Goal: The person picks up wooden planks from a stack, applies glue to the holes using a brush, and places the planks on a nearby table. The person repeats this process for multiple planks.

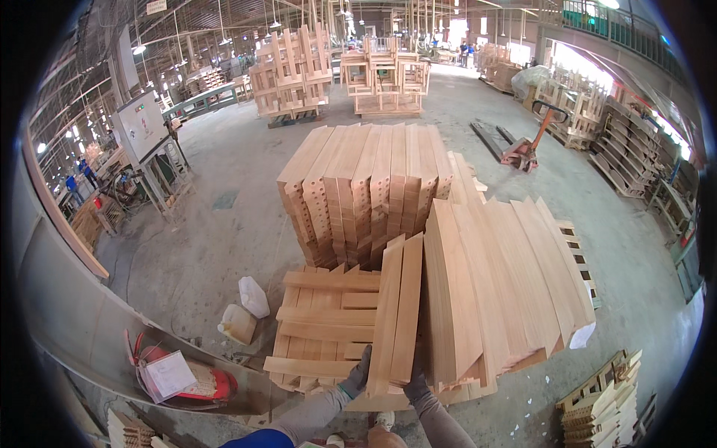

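Two pale wooden boards (397, 310) lie side by side, pointing away from me, at the right end of a lower layer of wood. My left hand (358, 375), in a grey glove, grips their left edge near the close end. On the opposite side, my gloved right hand (417, 384) closes round the near right corner; its fingers are partly hidden. Left of the boards, several crosswise slats (327, 332) rest over a layer of lengthwise pieces. Directly to the right rises a tall stack of wide boards (489, 287), and beyond stands another stack with drilled ends (366, 175).
Two plastic jugs (246, 310) and a red fire extinguisher (205, 379) stand at the left, by a grey metal panel. A pallet jack (523, 149) is at the far right. Wooden frames (385, 78) are piled further back. More wood pieces (605, 403) lie at the lower right.
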The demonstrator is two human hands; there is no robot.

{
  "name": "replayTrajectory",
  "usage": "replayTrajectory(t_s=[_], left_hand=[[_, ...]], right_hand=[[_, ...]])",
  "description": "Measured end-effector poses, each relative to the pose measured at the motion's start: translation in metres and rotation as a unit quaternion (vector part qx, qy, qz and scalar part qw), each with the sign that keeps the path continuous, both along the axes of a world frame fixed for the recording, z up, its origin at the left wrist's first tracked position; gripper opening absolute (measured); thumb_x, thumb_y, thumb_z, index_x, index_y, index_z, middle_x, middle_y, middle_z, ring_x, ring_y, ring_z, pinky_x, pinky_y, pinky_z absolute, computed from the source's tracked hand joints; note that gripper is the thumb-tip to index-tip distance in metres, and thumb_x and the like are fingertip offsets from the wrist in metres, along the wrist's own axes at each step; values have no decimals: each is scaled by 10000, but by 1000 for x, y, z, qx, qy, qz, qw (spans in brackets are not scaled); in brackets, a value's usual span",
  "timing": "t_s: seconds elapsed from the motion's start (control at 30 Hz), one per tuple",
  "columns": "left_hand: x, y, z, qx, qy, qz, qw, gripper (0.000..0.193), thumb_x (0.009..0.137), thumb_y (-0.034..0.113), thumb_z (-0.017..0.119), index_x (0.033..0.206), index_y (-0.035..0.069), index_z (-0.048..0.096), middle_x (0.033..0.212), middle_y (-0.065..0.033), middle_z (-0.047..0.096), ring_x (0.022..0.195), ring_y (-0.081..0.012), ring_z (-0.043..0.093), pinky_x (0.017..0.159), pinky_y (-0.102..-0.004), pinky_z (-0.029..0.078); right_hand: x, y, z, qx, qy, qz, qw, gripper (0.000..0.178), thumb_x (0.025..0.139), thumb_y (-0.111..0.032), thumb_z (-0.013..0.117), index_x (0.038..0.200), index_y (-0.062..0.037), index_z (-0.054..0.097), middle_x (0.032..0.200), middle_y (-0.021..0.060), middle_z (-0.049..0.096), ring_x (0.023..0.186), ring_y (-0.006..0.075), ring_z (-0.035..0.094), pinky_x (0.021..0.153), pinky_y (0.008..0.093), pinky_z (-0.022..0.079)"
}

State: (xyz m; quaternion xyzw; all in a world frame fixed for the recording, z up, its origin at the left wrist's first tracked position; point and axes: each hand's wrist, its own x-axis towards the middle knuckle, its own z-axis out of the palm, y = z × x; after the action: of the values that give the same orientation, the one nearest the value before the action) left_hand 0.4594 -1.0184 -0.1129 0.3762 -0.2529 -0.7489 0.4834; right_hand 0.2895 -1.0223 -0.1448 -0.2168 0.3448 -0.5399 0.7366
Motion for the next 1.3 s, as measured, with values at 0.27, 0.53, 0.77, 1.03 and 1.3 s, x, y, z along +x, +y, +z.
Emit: replayTrajectory(t_s=[0.27,0.53,0.77,1.03,1.3], left_hand=[[-6,14,56,115,111,-14,987,602,931,543,324,1312,86,410,1136,-58,572,1011,-159,555,884,-299,463],[-1,105,56,205,3,33,978,583,934,523,340,1274,59,438,1108,-72,584,993,-165,557,884,-301,454],[3,95,69,190,-48,41,980,560,937,502,354,1262,55,440,1120,-89,571,997,-162,545,887,-308,447],[-8,49,106,128,-94,50,986,516,952,459,352,1279,63,407,1162,-95,533,1020,-155,517,902,-318,430],[-8,71,69,122,-73,61,988,537,956,474,312,1307,74,386,1193,-77,525,1042,-160,518,910,-311,428]], right_hand=[[6,7,62,159,-35,38,986,508,938,-448,403,1266,-61,441,1077,71,591,965,215,594,853,329,496],[7,91,74,227,-67,74,969,523,942,-465,384,1258,-51,439,1098,72,573,980,203,578,833,311,494],[17,63,75,238,-77,99,963,527,943,-465,382,1261,-49,435,1104,71,568,988,198,572,836,309,492],[20,27,81,206,-65,129,968,530,944,-466,379,1265,-48,431,1111,69,562,997,192,565,839,306,489],[17,24,76,202,-68,147,966,534,944,-467,376,1268,-46,427,1118,67,557,1005,186,558,841,303,486]])
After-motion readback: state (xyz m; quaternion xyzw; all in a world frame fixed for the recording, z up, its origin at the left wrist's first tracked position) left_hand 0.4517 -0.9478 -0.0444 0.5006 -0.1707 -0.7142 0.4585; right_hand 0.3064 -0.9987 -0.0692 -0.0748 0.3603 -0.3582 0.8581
